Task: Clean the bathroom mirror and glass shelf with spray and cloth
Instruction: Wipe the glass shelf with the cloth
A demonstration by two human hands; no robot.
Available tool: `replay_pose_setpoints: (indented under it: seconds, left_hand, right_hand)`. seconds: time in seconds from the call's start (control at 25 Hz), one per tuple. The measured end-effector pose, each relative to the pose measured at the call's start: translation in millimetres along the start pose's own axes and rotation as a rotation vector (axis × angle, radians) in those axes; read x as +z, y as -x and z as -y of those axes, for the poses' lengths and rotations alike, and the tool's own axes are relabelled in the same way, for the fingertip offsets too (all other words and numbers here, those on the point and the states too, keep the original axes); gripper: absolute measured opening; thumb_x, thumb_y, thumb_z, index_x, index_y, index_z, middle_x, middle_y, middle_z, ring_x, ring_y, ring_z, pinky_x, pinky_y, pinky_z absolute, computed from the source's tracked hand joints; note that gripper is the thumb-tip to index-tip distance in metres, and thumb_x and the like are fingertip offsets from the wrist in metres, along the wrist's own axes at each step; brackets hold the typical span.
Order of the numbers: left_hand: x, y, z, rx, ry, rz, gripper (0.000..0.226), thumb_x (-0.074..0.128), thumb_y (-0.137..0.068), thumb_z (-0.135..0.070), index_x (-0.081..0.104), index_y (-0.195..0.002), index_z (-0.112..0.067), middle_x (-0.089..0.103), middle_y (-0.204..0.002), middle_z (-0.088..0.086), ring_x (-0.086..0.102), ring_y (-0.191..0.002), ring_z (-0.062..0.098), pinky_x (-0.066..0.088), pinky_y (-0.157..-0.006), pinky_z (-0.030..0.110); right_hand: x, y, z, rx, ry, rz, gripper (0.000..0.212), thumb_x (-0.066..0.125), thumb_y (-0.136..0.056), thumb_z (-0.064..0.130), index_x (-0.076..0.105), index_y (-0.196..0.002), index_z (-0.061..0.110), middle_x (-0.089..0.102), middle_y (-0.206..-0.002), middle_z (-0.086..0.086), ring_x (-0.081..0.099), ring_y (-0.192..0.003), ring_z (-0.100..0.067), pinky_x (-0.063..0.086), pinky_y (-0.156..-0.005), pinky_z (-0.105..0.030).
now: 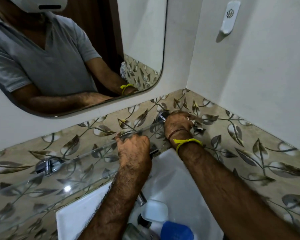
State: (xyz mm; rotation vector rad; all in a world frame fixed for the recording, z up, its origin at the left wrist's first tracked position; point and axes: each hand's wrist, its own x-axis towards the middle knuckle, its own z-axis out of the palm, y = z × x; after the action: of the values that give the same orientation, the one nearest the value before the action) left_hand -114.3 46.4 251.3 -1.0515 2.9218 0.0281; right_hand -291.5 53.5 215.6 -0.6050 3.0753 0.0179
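nearest to us, bottles cluster at the lower edge, one with a blue cap, resting at the white sink. we read the rest from left to right.

on the left, the mirror hangs on the white wall, showing our grey shirt and both arms. below it, the glass shelf runs across the leaf-patterned tiles, from the lower left up toward the right. a chrome bracket holds it to the tiles on the left side.

our left hand sits at the middle of the shelf, fingers curled over its front edge and gripping it. something dark and thin shows just under this hand, but we cannot tell what it is.

our right hand is at the far right end of the shelf, just beside a second chrome bracket. its fingers are curled, and a crumpled bit shows past them, blurred; we cannot tell whether it is the cloth, or what the fingers hold. a yellow thread is tied round that wrist.

on the right wall, high up, a white hook is stuck, well apart from everything else.
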Motion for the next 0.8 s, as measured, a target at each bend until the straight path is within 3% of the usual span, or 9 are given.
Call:
replay_pose_setpoints:
  seconds: [0.2,0.36,0.52,0.64,0.8]
  left_hand:
    - [-1,3,-4,0.017,-0.033,-0.02,0.046,0.07,-0.088,-0.028,0.05,-0.128,-0.019,0.057,-0.13,0.005,0.054,-0.124,0.024,0.017,-0.12,0.06]
    - [0,3,0,0.008,-0.005,-0.005,0.046,0.071,-0.087,-0.03,0.052,-0.127,-0.02,0.057,-0.132,0.005,0.053,-0.126,0.024,0.016,-0.121,0.06]
    - [2,2,0,0.015,-0.014,-0.01,0.048,0.071,-0.087,-0.03,0.051,-0.129,-0.02,0.056,-0.134,0.005,0.053,-0.127,0.025,0.015,-0.121,0.06]
    - [8,6,2,0.014,-0.009,-0.046,0.051,0.071,-0.087,-0.035,0.05,-0.131,-0.02,0.056,-0.134,0.005,0.053,-0.127,0.027,0.018,-0.12,0.059]
    - [13,10,8,0.006,0.05,-0.069,0.048,0.067,-0.088,-0.044,0.053,-0.128,-0.023,0.057,-0.134,0.004,0.052,-0.129,0.027,0.016,-0.121,0.058]
  right_hand:
    - [-11,-14,3,-0.03,0.131,0.07,0.05,0.042,-0.099,0.031,0.051,-0.137,0.0,0.047,-0.142,-0.031,0.042,-0.13,-0.053,0.04,-0.1,-0.068]
    - [-13,-7,-8,-0.052,0.096,-0.036,0.04,0.044,-0.097,0.032,0.063,-0.126,0.013,0.057,-0.135,-0.015,0.05,-0.126,-0.038,0.044,-0.099,-0.059]
    - [-12,-8,-19,-0.136,0.011,-0.123,0.039,0.039,-0.099,0.025,0.059,-0.129,0.009,0.053,-0.136,-0.017,0.047,-0.129,-0.038,0.038,-0.106,-0.05]
    - [-11,1,-22,-0.181,-0.032,-0.173,0.035,0.041,-0.098,0.017,0.06,-0.127,0.007,0.059,-0.13,-0.015,0.053,-0.124,-0.037,0.045,-0.102,-0.048]
    - [1,31,-37,-0.388,-0.053,-0.24,0.033,0.042,-0.097,0.011,0.057,-0.125,0.008,0.061,-0.126,-0.016,0.056,-0.118,-0.036,0.049,-0.097,-0.045]
